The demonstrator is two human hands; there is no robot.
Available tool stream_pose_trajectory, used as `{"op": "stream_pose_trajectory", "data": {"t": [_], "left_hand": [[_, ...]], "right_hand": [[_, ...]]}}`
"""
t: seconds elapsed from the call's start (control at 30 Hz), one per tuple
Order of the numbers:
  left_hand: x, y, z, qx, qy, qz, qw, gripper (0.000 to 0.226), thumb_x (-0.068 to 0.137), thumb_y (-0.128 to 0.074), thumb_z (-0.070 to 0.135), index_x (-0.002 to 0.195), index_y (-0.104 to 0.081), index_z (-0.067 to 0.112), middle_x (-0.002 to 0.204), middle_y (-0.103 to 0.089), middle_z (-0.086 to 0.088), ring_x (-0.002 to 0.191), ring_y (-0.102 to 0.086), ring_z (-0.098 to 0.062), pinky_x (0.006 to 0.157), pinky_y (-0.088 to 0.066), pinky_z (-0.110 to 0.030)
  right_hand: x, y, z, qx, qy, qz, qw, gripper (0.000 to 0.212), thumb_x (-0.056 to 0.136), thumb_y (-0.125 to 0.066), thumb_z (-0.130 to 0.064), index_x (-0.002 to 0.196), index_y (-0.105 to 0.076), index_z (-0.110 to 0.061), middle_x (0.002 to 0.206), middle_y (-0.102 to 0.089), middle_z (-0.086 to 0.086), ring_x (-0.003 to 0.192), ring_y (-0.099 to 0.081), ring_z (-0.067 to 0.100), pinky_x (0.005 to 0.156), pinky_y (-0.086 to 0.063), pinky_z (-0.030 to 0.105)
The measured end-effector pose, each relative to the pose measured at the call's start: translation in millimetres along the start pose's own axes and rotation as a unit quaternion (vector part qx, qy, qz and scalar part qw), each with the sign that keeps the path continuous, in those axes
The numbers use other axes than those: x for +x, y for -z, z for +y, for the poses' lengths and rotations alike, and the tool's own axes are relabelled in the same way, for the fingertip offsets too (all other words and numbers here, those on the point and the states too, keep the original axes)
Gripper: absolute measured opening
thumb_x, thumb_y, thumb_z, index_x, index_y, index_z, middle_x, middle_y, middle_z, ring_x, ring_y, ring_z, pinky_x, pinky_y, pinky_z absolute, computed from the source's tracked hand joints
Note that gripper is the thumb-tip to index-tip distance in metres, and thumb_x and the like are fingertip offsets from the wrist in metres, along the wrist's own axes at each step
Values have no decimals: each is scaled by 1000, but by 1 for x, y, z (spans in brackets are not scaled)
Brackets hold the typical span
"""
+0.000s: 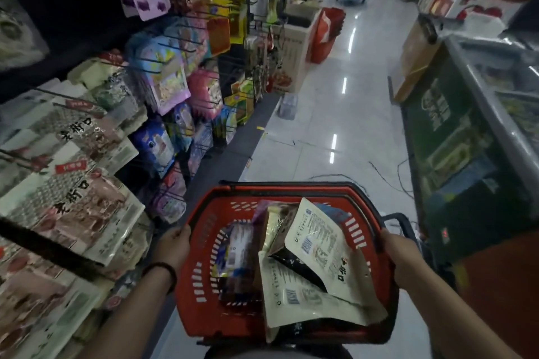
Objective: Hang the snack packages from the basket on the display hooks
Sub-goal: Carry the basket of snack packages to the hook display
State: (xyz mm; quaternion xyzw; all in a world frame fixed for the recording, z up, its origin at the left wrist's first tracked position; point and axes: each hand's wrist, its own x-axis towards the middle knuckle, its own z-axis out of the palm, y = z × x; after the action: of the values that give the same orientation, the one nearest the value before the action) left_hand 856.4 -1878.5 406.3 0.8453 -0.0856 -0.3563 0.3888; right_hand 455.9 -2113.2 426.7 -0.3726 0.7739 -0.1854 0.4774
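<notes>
My left hand (172,245) and right hand (399,253) each curl over a side rim of the red basket (201,242), gripping it. Inside it lie the snack packages (318,245), white pouches overlapping darker ones. I'd hold it level and set it down below the display hooks (175,38), up-left of the basket.

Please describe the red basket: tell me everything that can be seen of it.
The basket is red, plastic by its look, with slotted walls and a dark handle lying along its far rim. It is carried, not set down: the left hand grips its left rim, the right hand its right rim. Several snack packages lie in it, tilted and overlapping.
</notes>
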Motion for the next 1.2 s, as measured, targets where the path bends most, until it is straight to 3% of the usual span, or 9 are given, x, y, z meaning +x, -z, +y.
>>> {"op": "stream_pose_trajectory", "data": {"t": [0.1,0.3,0.47,0.57,0.7,0.87,0.93,1.03,1.2], "left_hand": [[41,-18,27,11,16,22,1000,46,103,-47,55,117,-69,17,108,-71,-10,96,-68,-34,92,-57,-52],[96,-60,74,-7,57,62,996,44,106,-48,50,116,-69,13,109,-72,-13,93,-66,-30,77,-50,-39],[155,-93,46,-95,141,107,980,62,81,-56,72,101,-71,15,94,-77,-16,82,-74,-36,83,-62,-57],[157,-101,54,-155,195,123,961,70,82,-61,73,122,-69,17,110,-76,-13,98,-74,-37,90,-60,-54],[151,-101,96,-211,214,156,941,35,104,-61,37,128,-66,12,123,-71,-14,114,-66,-37,103,-53,-51],[175,-90,93,-240,251,173,922,49,105,-59,39,143,-55,8,135,-64,-21,125,-59,-41,96,-47,-44],[181,-87,81,-265,240,168,919,49,101,-60,48,135,-62,13,125,-70,-17,118,-64,-40,102,-51,-52],[210,-103,7,-264,248,176,916,61,77,-60,80,110,-74,32,99,-80,-3,95,-75,-33,93,-59,-58],[193,-111,24,-255,266,217,904,48,80,-60,74,103,-77,35,90,-81,2,84,-77,-30,84,-62,-55]], "right_hand": [[33,-25,-58,-2,7,-19,1000,32,98,-63,-30,100,-74,0,96,-76,30,92,-76,48,93,-58,67],[112,-91,-167,-13,53,-76,996,22,94,-73,-30,85,-74,-11,88,-77,26,85,-75,44,90,-60,62],[177,-150,-254,-81,100,-148,981,21,95,-75,-27,86,-73,-8,78,-73,25,76,-73,43,76,-57,51],[203,-190,-294,-143,101,-183,968,35,95,-73,-31,98,-75,4,73,-70,21,71,-68,38,72,-57,49],[213,-245,-331,-167,96,-203,960,28,91,-78,-30,94,-79,-2,88,-78,28,86,-77,47,87,-61,62],[224,-294,-348,-185,116,-217,951,31,89,-78,-27,98,-77,3,82,-76,26,74,-71,38,79,-59,51],[227,-308,-354,-201,107,-221,948,31,88,-79,-26,97,-77,4,92,-77,32,82,-74,47,85,-60,55],[230,-333,-360,-202,100,-240,944,29,85,-81,-26,93,-77,1,99,-77,33,94,-75,53,95,-57,69],[246,-384,-375,-227,113,-302,919,8,81,-81,-27,77,-82,-20,96,-79,27,93,-76,48,96,-57,68]]}}
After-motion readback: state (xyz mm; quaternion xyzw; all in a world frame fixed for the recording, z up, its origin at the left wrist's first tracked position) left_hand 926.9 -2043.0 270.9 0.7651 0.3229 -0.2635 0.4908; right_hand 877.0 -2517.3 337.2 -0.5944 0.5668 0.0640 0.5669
